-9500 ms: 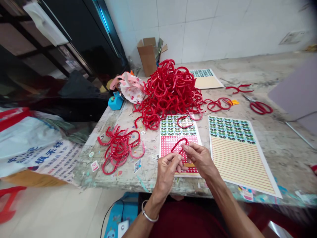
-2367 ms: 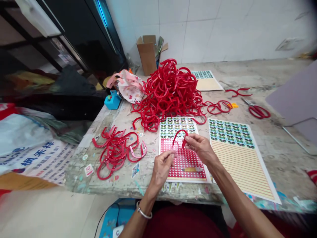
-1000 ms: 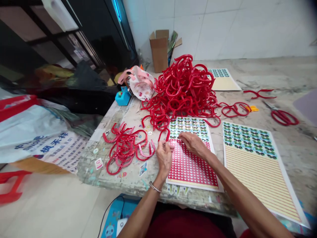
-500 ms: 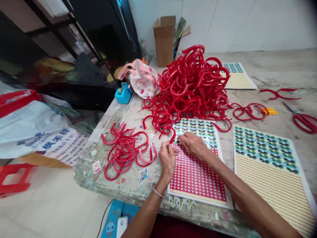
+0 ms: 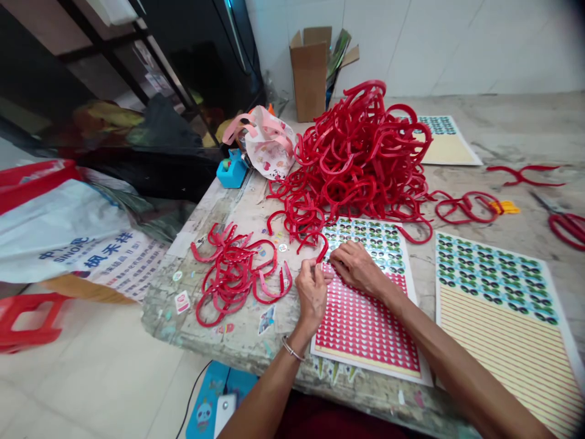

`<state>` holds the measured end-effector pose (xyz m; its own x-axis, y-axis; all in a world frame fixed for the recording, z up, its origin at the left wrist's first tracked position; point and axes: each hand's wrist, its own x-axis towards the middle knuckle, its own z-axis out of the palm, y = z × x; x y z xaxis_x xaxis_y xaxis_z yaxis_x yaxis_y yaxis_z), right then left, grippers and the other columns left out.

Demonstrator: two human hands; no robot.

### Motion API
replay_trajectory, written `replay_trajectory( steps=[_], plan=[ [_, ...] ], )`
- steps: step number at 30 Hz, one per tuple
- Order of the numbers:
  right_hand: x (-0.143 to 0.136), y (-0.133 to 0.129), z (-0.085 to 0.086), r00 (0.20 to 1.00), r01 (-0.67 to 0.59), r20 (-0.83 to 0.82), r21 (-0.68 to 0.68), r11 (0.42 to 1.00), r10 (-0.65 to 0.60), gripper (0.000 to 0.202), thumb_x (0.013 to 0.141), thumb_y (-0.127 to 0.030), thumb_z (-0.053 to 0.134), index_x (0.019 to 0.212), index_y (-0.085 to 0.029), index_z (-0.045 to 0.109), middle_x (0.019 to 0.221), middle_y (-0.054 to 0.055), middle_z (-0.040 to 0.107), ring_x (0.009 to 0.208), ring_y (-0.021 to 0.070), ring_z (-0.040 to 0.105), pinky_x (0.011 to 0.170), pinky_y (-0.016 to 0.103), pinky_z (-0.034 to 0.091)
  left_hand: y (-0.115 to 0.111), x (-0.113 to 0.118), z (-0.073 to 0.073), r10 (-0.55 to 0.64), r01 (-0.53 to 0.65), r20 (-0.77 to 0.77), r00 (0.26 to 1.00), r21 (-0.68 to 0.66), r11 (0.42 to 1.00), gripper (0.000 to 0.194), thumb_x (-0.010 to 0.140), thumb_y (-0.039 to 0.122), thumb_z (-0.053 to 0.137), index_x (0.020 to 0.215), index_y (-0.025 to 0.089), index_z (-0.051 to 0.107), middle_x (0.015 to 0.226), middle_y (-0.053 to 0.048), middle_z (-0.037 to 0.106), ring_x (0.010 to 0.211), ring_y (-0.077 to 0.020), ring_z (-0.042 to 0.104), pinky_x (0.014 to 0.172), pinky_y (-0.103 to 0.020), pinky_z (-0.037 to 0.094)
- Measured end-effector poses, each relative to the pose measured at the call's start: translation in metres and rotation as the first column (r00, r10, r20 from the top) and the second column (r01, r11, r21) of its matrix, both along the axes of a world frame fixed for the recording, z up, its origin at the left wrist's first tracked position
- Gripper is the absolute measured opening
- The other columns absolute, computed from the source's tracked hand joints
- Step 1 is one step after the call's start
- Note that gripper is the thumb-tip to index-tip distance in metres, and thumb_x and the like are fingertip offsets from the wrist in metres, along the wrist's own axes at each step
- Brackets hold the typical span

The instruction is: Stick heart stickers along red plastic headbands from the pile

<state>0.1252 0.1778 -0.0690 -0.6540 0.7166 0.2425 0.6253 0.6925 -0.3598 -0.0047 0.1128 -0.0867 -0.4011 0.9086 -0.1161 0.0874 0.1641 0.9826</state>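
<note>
A printed sticker sheet [image 5: 365, 329] lies in front of me, its lower part red with pale marks. My left hand [image 5: 312, 292] pinches the end of a red curved band [image 5: 323, 247] at the sheet's upper left edge. Close beside it, my right hand [image 5: 356, 265] rests over the sheet with fingers pressed together; whatever its fingertips hold is too small to make out. A tall heap of red bands [image 5: 361, 158] rises behind both hands. To the left lies a smaller pile of red bands [image 5: 233, 271].
Another sticker sheet [image 5: 503, 329] lies at the right, a third [image 5: 448, 149] behind the heap. Scissors [image 5: 567, 228] and a yellow piece [image 5: 508, 208] are at the far right. A blue tape dispenser [image 5: 232, 171], pink-handled bag [image 5: 269, 146] and cardboard box [image 5: 308, 82] stand at the back.
The view has shifted slightly. Both hands stay at the sheet's upper left, with the left still on the band's end; the fingers have moved only a little.
</note>
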Motion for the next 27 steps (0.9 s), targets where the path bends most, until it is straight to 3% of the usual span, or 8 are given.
replay_trajectory(
  steps=[8,16,19,21,23,25,27],
  plan=[
    [0.0,0.013,-0.009,0.991,-0.103,-0.082,-0.019,0.994,0.101,0.009,0.087,-0.023,0.049,0.081,-0.018,0.055,0.079,0.006,0.058,0.078,0.0188,0.047,0.073,0.031,0.032,0.001,0.001,0.0,-0.006,0.006,-0.03,1.0,0.003,1.0,0.013,0.088,0.03,0.042,0.086,0.019,0.047,0.063,0.002,0.061,0.054,-0.0144,0.065,0.055,-0.026,0.056],
    [-0.001,0.01,-0.014,0.983,-0.099,-0.145,0.085,0.991,0.111,0.016,0.088,-0.029,0.049,0.077,-0.018,0.054,0.075,0.006,0.057,0.076,0.0194,0.046,0.073,0.034,0.034,0.001,0.0,-0.003,-0.023,0.023,-0.08,0.997,0.004,1.0,0.012,0.088,0.031,0.042,0.086,0.021,0.047,0.062,0.002,0.061,0.056,-0.0157,0.066,0.055,-0.027,0.055],
    [0.002,0.004,-0.013,0.954,-0.046,-0.294,0.029,0.999,0.053,0.015,0.086,-0.029,0.053,0.076,-0.019,0.055,0.073,0.005,0.056,0.074,0.0189,0.047,0.073,0.034,0.036,0.0,0.0,-0.004,-0.024,0.025,-0.117,0.993,0.005,1.0,0.012,0.088,0.031,0.041,0.087,0.021,0.048,0.063,0.001,0.062,0.056,-0.0156,0.066,0.055,-0.026,0.054],
    [0.008,0.001,-0.01,0.882,0.06,-0.459,-0.125,0.99,-0.111,0.013,0.082,-0.031,0.057,0.077,-0.019,0.056,0.073,0.003,0.055,0.072,0.0173,0.048,0.069,0.031,0.038,-0.001,0.0,-0.004,-0.027,0.028,-0.149,0.988,0.002,1.0,0.013,0.089,0.031,0.04,0.089,0.021,0.048,0.065,0.001,0.063,0.057,-0.0155,0.066,0.055,-0.025,0.053],
    [0.018,0.002,-0.001,0.736,0.134,-0.597,-0.336,0.932,-0.321,0.016,0.079,-0.034,0.062,0.077,-0.019,0.056,0.07,0.0,0.053,0.064,0.0143,0.047,0.061,0.028,0.037,-0.002,0.001,-0.005,-0.037,0.039,-0.19,0.981,0.003,0.999,0.014,0.09,0.03,0.039,0.09,0.022,0.049,0.066,0.001,0.064,0.059,-0.0161,0.067,0.057,-0.026,0.052],
    [0.032,0.008,0.014,0.55,0.117,-0.692,-0.492,0.863,-0.469,0.02,0.076,-0.037,0.065,0.074,-0.02,0.056,0.065,-0.002,0.05,0.057,0.0117,0.043,0.055,0.025,0.034,-0.003,0.001,-0.003,-0.049,0.053,-0.238,0.97,0.012,0.999,0.013,0.089,0.029,0.039,0.09,0.022,0.05,0.066,0.0,0.064,0.063,-0.0173,0.067,0.061,-0.027,0.051],
    [0.047,0.019,0.035,0.401,0.091,-0.76,-0.523,0.847,-0.512,0.023,0.074,-0.04,0.066,0.073,-0.02,0.055,0.064,-0.003,0.048,0.056,0.0106,0.041,0.054,0.024,0.034,-0.005,0.002,0.0,-0.054,0.066,-0.284,0.957,0.032,0.997,0.012,0.088,0.025,0.04,0.089,0.022,0.051,0.066,-0.001,0.064,0.065,-0.0189,0.066,0.063,-0.029,0.048]
  ],
)
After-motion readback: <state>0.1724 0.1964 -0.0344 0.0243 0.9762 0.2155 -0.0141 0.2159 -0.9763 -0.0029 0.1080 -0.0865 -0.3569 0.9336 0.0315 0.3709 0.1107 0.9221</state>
